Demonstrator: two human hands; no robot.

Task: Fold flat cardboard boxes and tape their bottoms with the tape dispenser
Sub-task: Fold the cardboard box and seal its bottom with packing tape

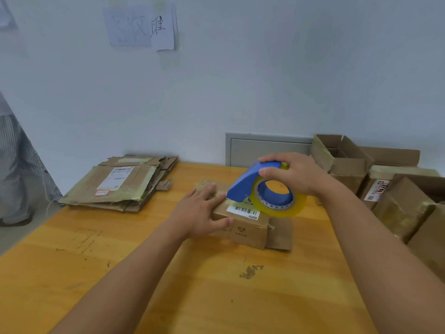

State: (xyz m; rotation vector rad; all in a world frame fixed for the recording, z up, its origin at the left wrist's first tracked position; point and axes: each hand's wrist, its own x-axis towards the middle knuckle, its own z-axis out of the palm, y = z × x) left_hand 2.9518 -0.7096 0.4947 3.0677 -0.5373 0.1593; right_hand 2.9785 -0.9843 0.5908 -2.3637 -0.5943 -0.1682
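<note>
1. Left hand (202, 210): fingers straight and spread, palm down on top of the small cardboard box (240, 225), thumb along its near side. It presses and steadies; it grips nothing.
2. Right hand (292, 173): curled over the top of the blue tape dispenser (250, 183), fingers on the far side, thumb on the near face. The yellowish tape roll (280, 201) sits in the dispenser, which meets the box top just beside the left fingertips.
3. Box: folded up, standing mid-table (216, 297), barcode label (243, 212) on the upper face. One flap (280, 233) sticks out loose at the right end, resting on the table.
4. Judgement: taping of the box's upturned face is in hand. I cannot tell whether tape has caught on the cardboard yet.
5. Risk: the left fingertips lie very near the dispenser's front edge; a stroke drawn towards them could nick a finger on the cutter.
6. Risk: the box is light; if the left hand's pressure eases, the pull of the tape could drag or tip it.
7. Risk: the loose flap, if not closed, leaves that end unsealed or gets taped askew.
8. Around: stack of flat cardboard boxes (120, 182) at the far left of the table; finished boxes (385, 184) piled at the right.
</note>
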